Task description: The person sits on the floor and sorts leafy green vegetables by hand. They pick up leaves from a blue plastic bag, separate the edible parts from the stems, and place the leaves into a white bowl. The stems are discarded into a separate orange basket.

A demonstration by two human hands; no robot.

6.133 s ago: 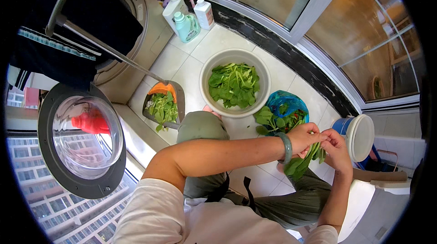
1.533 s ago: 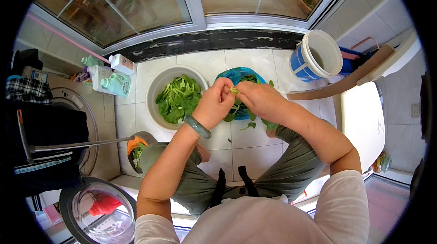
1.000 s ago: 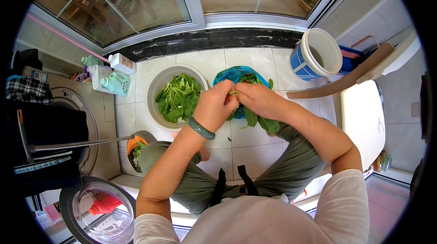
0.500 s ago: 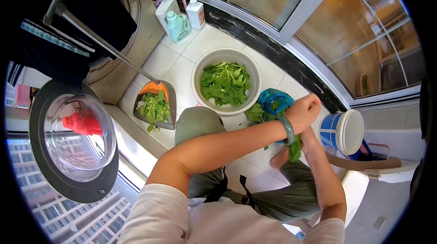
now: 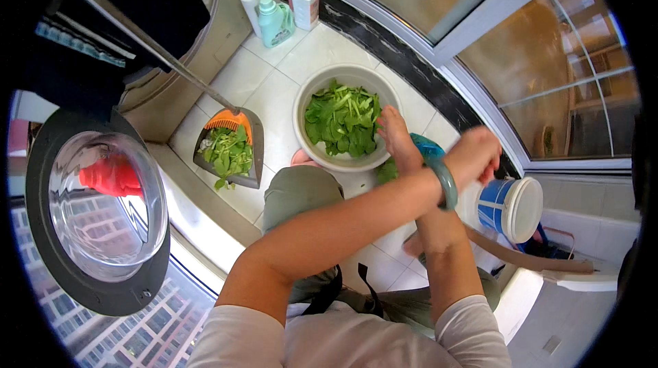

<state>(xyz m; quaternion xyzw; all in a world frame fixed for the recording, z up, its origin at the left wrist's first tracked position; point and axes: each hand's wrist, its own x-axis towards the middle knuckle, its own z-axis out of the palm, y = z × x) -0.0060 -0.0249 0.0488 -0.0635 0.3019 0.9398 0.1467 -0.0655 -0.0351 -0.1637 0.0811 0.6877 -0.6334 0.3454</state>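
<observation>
A round pale basin [image 5: 299, 121] on the floor holds a heap of leafy green vegetables [image 5: 340, 117]. At its right rim is my right hand [image 5: 396, 131], fingers stretched out beside the leaves; I see nothing held in it. My left forearm crosses over the right one and wears a green bangle [image 5: 442, 181]. Farther right, my left hand [image 5: 475, 153] is closed with curled fingers, and what they hold, if anything, is hidden. Partly behind my hands lies a blue plastic bag [image 5: 426, 146] with some green leaves [image 5: 387, 171] by it.
A dustpan [image 5: 255, 155] with leaf scraps and an orange-bristled broom [image 5: 229, 123] lies left of the basin. Bottles [image 5: 275, 24] stand by the glass door. A blue and white bucket [image 5: 495, 205] is at right. The front-loading washer's round door [image 5: 48, 258] hangs open at left.
My right hand has moved from beneath my left hand, up and leftward to the basin's rim. The green leaf that hung by my wrists is gone from there. The left hand has shifted slightly right.
</observation>
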